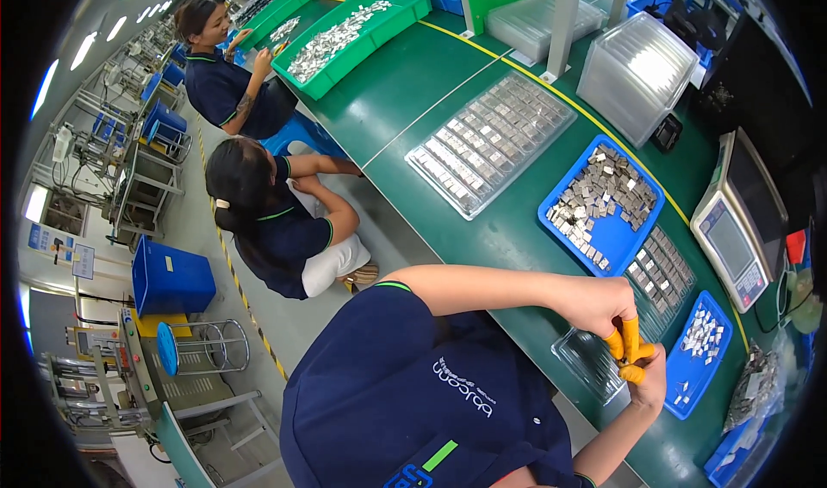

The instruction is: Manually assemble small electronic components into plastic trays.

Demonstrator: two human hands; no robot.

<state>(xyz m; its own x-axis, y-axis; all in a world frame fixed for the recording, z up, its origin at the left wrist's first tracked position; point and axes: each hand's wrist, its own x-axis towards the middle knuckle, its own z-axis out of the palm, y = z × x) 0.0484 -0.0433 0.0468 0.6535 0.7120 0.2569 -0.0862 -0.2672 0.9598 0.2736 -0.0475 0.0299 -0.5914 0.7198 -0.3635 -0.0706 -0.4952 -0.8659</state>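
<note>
My left hand (602, 307) and my right hand (652, 385) meet over the near part of a clear plastic tray. Yellow finger cots cover several fingertips. Both hands are closed in a pinch, fingertips together; whatever is between them is too small and hidden to make out. Under and beyond the hands lies the clear tray (589, 369), its far part holding rows of small metal pieces (662, 274). Beyond it is a blue tray (613, 245) heaped with small grey metal parts (607, 186). Right of my hands, a smaller blue tray (685, 383) holds small white-and-silver pieces (702, 335).
A filled clear tray (493, 143) lies farther along the green bench (392, 135). Stacked clear trays (637, 74), a scale (732, 234) and a bag of parts (754, 389) line the right side. Two co-workers (267, 221) sit at left, near a green bin (405, 10).
</note>
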